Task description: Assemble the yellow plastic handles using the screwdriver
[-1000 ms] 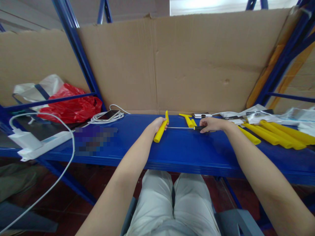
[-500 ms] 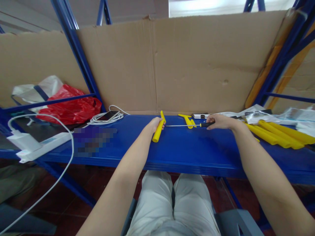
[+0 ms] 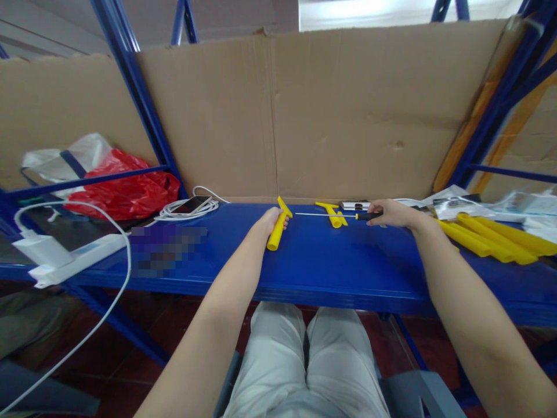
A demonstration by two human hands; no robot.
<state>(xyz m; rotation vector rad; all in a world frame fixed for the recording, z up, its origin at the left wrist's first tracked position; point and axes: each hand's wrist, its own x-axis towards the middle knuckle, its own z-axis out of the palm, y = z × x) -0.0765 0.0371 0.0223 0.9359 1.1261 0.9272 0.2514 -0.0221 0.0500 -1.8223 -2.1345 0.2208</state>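
My left hand (image 3: 273, 219) is closed around a yellow T-shaped plastic piece (image 3: 275, 233), its round tube end pointing toward me and its crossbar tilted at the far end. In my right hand (image 3: 383, 211) is a screwdriver (image 3: 368, 216) with a black and yellow handle. Its long thin shaft lies nearly level and points left, the tip a little apart from the yellow piece. Behind the shaft, more yellow T-shaped plastic parts (image 3: 334, 219) lie on the blue table (image 3: 331, 261).
Several long yellow tubes (image 3: 491, 238) and plastic-wrapped packets (image 3: 461, 204) lie on the right. To the left are a white power strip (image 3: 82, 258), a coiled white cable (image 3: 187, 210) and a red bag (image 3: 130, 186). Cardboard (image 3: 339, 116) stands behind the table between blue posts.
The yellow piece has turned, its crossbar shifting left and tilting. The screwdriver's tip has risen slightly and stands clear of the piece. My right hand has shifted slightly right.
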